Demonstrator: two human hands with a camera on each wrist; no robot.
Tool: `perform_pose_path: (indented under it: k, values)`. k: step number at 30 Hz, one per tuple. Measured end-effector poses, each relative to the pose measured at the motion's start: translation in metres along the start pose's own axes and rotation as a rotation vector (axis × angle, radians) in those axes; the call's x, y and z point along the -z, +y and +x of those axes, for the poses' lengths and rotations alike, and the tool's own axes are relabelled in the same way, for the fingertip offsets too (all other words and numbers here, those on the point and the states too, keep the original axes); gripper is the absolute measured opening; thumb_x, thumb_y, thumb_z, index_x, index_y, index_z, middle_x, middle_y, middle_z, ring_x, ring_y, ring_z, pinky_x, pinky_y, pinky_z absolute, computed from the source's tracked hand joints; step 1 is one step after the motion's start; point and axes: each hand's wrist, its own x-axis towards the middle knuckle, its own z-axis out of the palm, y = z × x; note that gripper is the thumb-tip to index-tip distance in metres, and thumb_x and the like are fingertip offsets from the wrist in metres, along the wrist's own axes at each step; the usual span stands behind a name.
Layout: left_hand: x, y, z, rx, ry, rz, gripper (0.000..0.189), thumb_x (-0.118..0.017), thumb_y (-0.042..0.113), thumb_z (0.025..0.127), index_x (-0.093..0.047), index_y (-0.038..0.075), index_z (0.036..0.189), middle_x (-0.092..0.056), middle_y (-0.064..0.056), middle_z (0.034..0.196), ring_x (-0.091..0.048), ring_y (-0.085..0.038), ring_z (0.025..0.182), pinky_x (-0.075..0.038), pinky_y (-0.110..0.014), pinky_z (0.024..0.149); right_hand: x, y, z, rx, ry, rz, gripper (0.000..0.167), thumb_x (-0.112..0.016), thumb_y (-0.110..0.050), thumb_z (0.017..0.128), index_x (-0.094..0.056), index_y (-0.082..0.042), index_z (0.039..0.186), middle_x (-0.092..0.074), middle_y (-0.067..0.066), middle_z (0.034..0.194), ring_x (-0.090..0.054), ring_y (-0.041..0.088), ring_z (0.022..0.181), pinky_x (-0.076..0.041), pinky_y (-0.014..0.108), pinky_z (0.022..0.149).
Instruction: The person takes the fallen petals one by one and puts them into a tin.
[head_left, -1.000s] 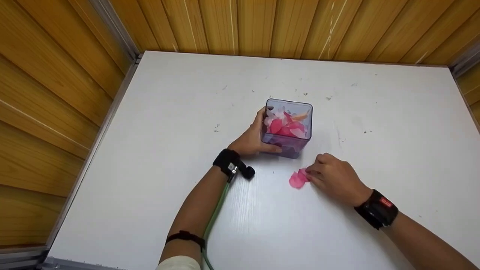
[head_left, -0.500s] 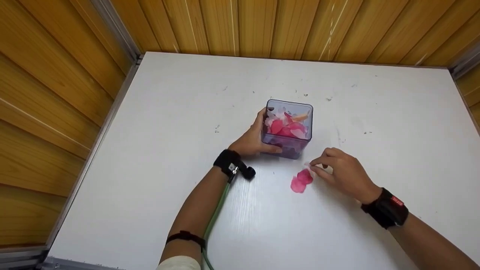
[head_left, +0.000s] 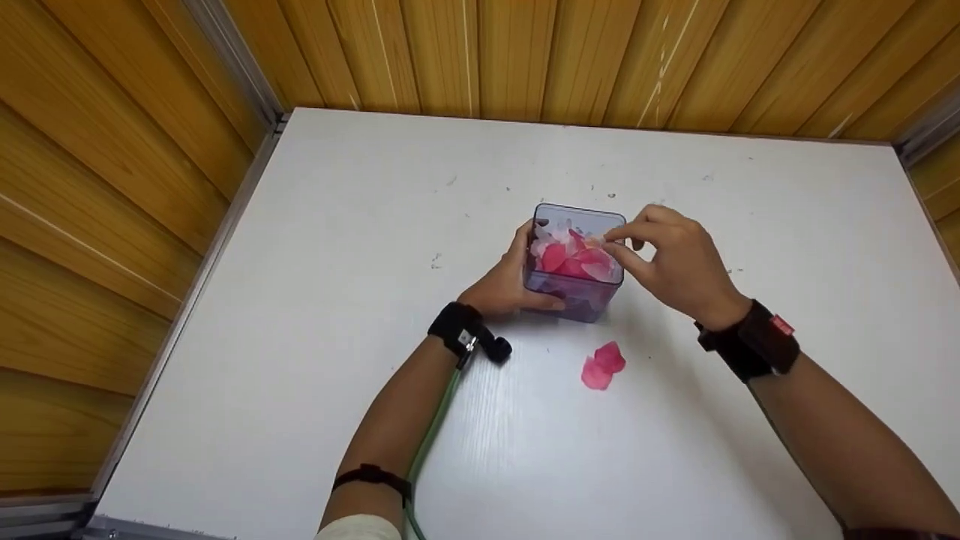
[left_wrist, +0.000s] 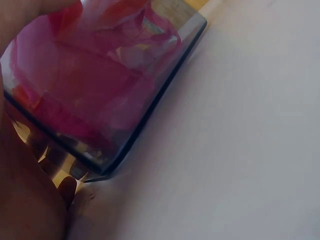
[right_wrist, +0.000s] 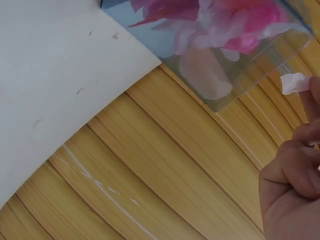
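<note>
A clear bluish square container [head_left: 571, 296] stands on the white table, part filled with pink, white and peach petals [head_left: 574, 259]. My left hand [head_left: 501, 283] grips it round its left side, thumb across the front; in the left wrist view the petals [left_wrist: 90, 75] show through its wall. At the container's right rim, my right hand [head_left: 679, 259] pinches a small pale petal [right_wrist: 294, 83] between thumb and forefinger, clearest in the right wrist view. Two pink petals [head_left: 598, 373] lie together on the table in front of the container, slightly overlapping.
The white table [head_left: 300, 300] bears small dark marks and scuffs. Wood-panelled walls [head_left: 480, 60] rise at its back and left. A green cable [head_left: 442, 412] runs along the left forearm from the wrist camera.
My right hand has lifted the pale petal from beside the pink ones and carried it up and away to the container's rim. The left hand and container stay put.
</note>
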Motion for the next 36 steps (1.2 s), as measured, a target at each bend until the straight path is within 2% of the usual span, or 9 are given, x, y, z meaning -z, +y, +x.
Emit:
perform_pose_path:
  k: [7,11,16,20,23,28,30,32,36]
  values:
    - [-0.004,0.002,0.002,-0.005,-0.012,0.009,0.128,-0.096,0.026,0.071,-0.005,0.02,0.162,-0.034,0.0,0.154,-0.035,-0.009,0.141,-0.026,-0.031,0.12,-0.01,0.01,0.013,-0.094,-0.08,-0.026,0.01,-0.081,-0.009,0.09,-0.081,-0.004,0.099,-0.058,0.009,0.077,-0.055,0.024,0.075,-0.041,0.037,0.065]
    - [-0.005,0.004,0.004,-0.003,-0.009,0.014,0.129,-0.097,0.027,0.07,-0.006,0.02,0.161,-0.034,0.0,0.154,-0.034,-0.009,0.142,-0.024,-0.032,0.121,0.002,0.01,0.007,-0.084,-0.052,-0.029,0.011,-0.081,-0.008,0.09,-0.081,-0.003,0.099,-0.058,0.009,0.076,-0.052,0.021,0.074,-0.038,0.033,0.064]
    - [-0.003,0.006,0.004,-0.005,-0.017,0.021,0.128,-0.096,0.027,0.071,-0.006,0.023,0.161,-0.033,0.0,0.155,-0.033,-0.009,0.143,-0.022,-0.031,0.122,0.019,0.006,-0.016,-0.038,0.018,-0.029,0.012,-0.083,-0.001,0.085,-0.08,-0.002,0.097,-0.055,0.006,0.073,-0.046,0.014,0.071,-0.032,0.024,0.061]
    - [0.001,0.006,0.003,-0.011,-0.018,0.032,0.127,-0.096,0.028,0.072,-0.006,0.024,0.161,-0.033,0.0,0.155,-0.033,-0.009,0.143,-0.022,-0.031,0.122,0.014,0.004,-0.045,-0.019,0.019,-0.048,0.016,-0.086,0.003,0.081,-0.08,-0.004,0.094,-0.054,0.003,0.071,-0.047,0.01,0.071,-0.033,0.02,0.059]
    - [0.002,0.006,0.002,-0.01,-0.01,0.038,0.128,-0.096,0.029,0.071,-0.005,0.024,0.161,-0.033,0.0,0.155,-0.033,-0.008,0.144,-0.021,-0.032,0.122,0.001,0.008,-0.065,-0.017,-0.055,-0.058,0.017,-0.088,0.001,0.079,-0.081,-0.006,0.093,-0.053,0.0,0.072,-0.049,0.011,0.07,-0.038,0.022,0.058]
    - [0.002,0.005,-0.002,0.004,-0.006,0.038,0.129,-0.096,0.03,0.072,-0.004,0.024,0.162,-0.032,0.001,0.155,-0.032,-0.008,0.144,-0.022,-0.034,0.123,-0.026,0.019,-0.095,-0.015,-0.349,-0.024,0.02,-0.089,-0.013,0.082,-0.082,-0.013,0.101,-0.057,-0.006,0.082,-0.055,0.009,0.078,-0.05,0.027,0.064]
    - [0.001,0.004,-0.004,0.01,-0.008,0.037,0.13,-0.096,0.03,0.072,-0.003,0.024,0.162,-0.033,0.001,0.155,-0.032,-0.008,0.144,-0.022,-0.034,0.123,-0.033,0.024,-0.103,-0.022,-0.431,-0.006,0.02,-0.088,-0.017,0.084,-0.083,-0.016,0.104,-0.058,-0.008,0.086,-0.055,0.007,0.081,-0.052,0.027,0.068]
    - [0.001,0.004,-0.007,0.02,-0.007,0.036,0.13,-0.096,0.031,0.072,-0.003,0.025,0.162,-0.033,0.001,0.155,-0.032,-0.008,0.144,-0.022,-0.034,0.123,-0.038,0.027,-0.108,-0.027,-0.455,0.008,0.017,-0.087,-0.018,0.085,-0.084,-0.018,0.102,-0.058,-0.01,0.087,-0.055,0.005,0.083,-0.052,0.027,0.069]
    - [0.0,0.004,-0.009,0.033,0.0,0.029,0.13,-0.096,0.03,0.071,-0.003,0.026,0.162,-0.033,0.002,0.156,-0.032,-0.008,0.144,-0.022,-0.034,0.123,-0.04,0.031,-0.108,-0.032,-0.421,0.021,0.012,-0.087,-0.015,0.084,-0.085,-0.019,0.094,-0.059,-0.013,0.085,-0.056,0.005,0.083,-0.052,0.027,0.068]
